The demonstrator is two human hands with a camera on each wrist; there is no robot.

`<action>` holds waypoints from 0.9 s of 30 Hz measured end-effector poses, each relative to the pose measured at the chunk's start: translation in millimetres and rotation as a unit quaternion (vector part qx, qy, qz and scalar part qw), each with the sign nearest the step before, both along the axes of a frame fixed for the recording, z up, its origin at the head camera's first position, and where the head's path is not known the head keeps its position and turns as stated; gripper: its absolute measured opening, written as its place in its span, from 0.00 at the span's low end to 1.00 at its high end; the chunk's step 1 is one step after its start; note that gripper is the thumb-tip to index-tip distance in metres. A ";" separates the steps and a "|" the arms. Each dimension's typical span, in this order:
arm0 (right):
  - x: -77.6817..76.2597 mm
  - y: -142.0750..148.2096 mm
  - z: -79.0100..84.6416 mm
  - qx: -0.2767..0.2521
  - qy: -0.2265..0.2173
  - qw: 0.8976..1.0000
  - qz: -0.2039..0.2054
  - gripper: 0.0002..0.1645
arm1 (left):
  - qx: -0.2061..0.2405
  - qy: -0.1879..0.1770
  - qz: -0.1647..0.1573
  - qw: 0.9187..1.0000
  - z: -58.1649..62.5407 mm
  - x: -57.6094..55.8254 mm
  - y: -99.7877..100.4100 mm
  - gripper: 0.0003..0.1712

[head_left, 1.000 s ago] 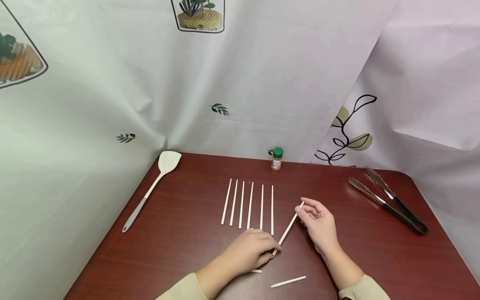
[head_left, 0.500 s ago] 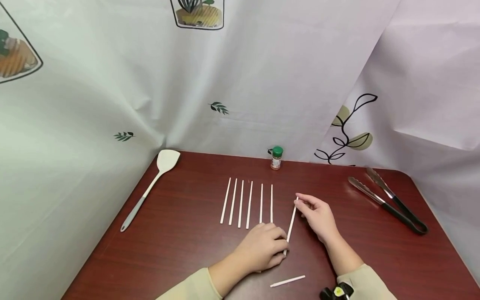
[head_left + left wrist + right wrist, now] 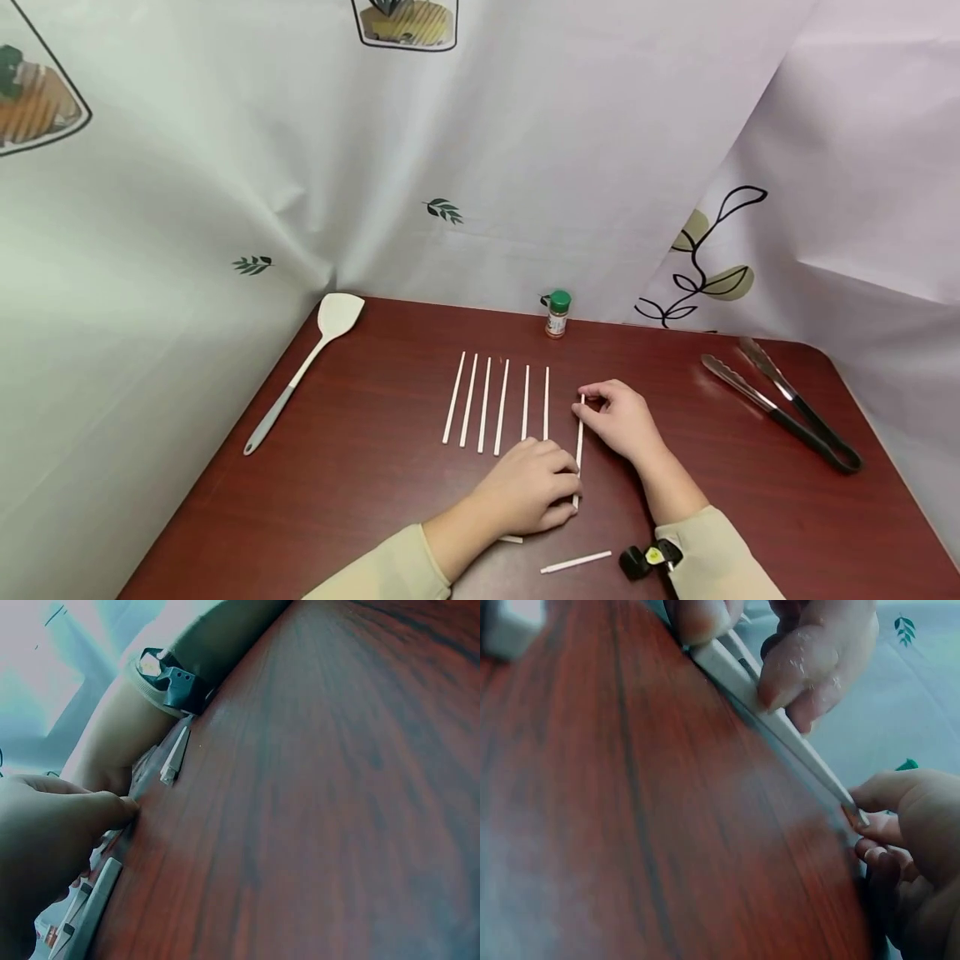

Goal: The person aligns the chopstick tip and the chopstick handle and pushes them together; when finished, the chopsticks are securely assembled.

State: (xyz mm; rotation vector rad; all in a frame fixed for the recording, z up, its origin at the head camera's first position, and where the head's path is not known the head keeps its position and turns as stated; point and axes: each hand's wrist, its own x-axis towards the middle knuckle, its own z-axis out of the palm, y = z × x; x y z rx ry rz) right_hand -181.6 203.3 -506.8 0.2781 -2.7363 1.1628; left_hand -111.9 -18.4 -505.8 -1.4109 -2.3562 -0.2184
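Observation:
A thin white stick (image 3: 580, 446) lies at the right end of a row of similar white sticks (image 3: 470, 400), roughly parallel to them. My left hand (image 3: 528, 487) pinches its near end between thumb and fingers, covering the lower ends of the two closest sticks. At the far end my right hand (image 3: 618, 417) pinches it between thumb and index finger. In the right wrist view, the held stick (image 3: 802, 754) runs along the table from the left fingertips to the right hand (image 3: 930, 832). Another white stick (image 3: 512, 540) pokes out below my left hand, mostly hidden.
A shorter white stick (image 3: 576, 562) lies near the front. To the left is a white spatula (image 3: 307, 362) with a grey handle. Metal tongs (image 3: 783, 408) with black handles lie at right. A green-capped spice jar (image 3: 557, 315) stands by the back edge.
The held stick has swung from a slant to nearly parallel with the row. Its far end shifted left with my right hand, its near end right with my left hand.

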 end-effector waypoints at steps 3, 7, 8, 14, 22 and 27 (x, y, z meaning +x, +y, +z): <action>1.8 -0.9 -0.3 0.019 0.022 1.000 0.004 0.18 | -0.005 -0.003 0.003 1.000 0.4 -1.3 0.7 0.07; 4.6 -1.1 -2.3 0.038 0.045 0.998 0.015 0.21 | -0.002 -0.005 0.007 1.000 -1.2 -4.0 1.0 0.07; 5.1 -1.1 -3.1 0.043 0.053 0.997 0.021 0.22 | -0.001 -0.006 0.008 1.000 -1.6 -4.9 1.3 0.07; 5.5 -1.2 -6.6 0.078 0.105 0.990 0.058 0.24 | 0.000 -0.018 0.023 1.000 -2.3 -11.2 3.1 0.09; 4.7 -0.5 -7.6 0.109 0.088 0.987 0.075 0.27 | -0.009 -0.027 0.046 0.999 -1.0 -16.2 4.3 0.10; 4.4 0.5 -7.6 0.116 0.072 0.988 0.070 0.28 | -0.008 -0.034 0.055 0.998 -0.6 -17.8 5.7 0.08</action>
